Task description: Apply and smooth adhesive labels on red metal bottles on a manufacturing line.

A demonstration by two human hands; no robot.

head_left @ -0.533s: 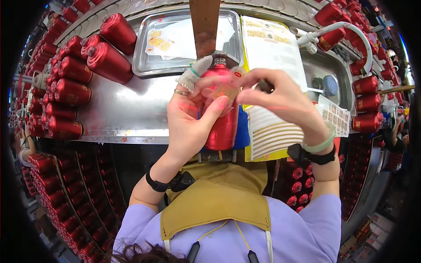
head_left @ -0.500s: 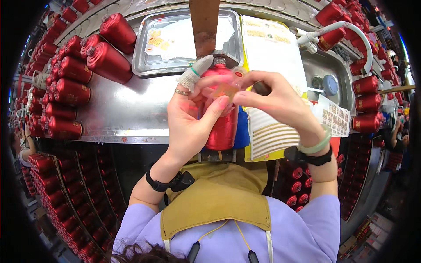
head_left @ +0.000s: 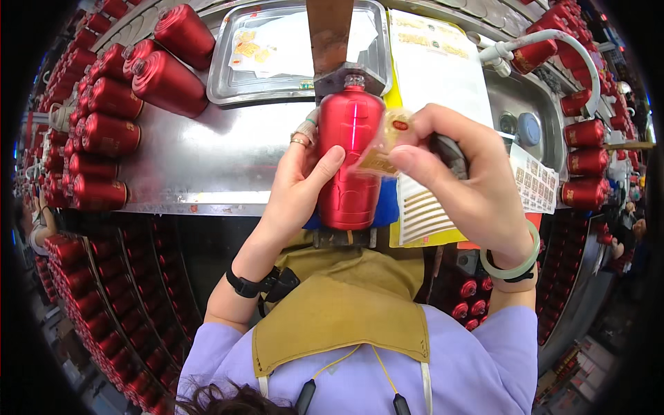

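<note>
A red metallic bottle (head_left: 351, 197) lies in front of me, its clear-topped neck against a metal holder (head_left: 351, 71). My left hand (head_left: 299, 176) is closed round the bottle's left side, thumb on top and fingers hidden; a pale cover with a green band sits on one finger. Between thumb and forefinger, my right hand (head_left: 477, 173) pinches a clear film sticker (head_left: 379, 158) with gold and red markings. The film hangs over the bottle's right side; whether it touches is unclear. Something dark grey (head_left: 451, 153), its kind unclear, is tucked under my right fingers.
Beyond the bottle stands a metal tray (head_left: 214, 79) with sticker sheets. White sheets (head_left: 439, 90) and a strip sheet (head_left: 432, 220) lie right of it, near a sink (head_left: 546, 114) with a curved tap (head_left: 577, 52). Red bottles (head_left: 111, 135) crowd the left. A brown post (head_left: 330, 34) rises ahead.
My hands have moved apart. The left has gone from the film down to the bottle's side, while the right has carried the film to the right, uncovering the bottle.
</note>
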